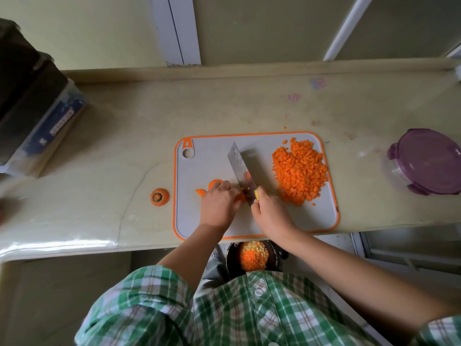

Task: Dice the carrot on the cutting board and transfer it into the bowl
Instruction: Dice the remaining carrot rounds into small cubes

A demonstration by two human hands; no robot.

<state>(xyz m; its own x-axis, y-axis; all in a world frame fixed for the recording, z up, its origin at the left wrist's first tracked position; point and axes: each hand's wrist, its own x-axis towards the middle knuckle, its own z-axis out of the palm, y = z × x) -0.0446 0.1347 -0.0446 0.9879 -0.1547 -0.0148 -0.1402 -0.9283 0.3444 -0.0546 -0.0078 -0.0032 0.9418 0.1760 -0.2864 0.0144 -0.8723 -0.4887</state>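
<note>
A grey cutting board with an orange rim (207,228) lies on the counter. A big heap of diced carrot (299,171) covers its right side. My left hand (219,203) holds carrot pieces (214,184) down at the board's left-middle, fingers curled over them. My right hand (272,213) grips the handle of a cleaver (240,171), whose blade stands against the carrot beside my left fingers. A dark bowl (232,258) with diced carrot and yellowish bits sits below the counter edge, in front of my body.
A cut-off carrot top (159,196) lies on the counter left of the board. A clear container with a purple lid (426,161) stands at the right. A dark box on a plastic bin (37,116) occupies the far left.
</note>
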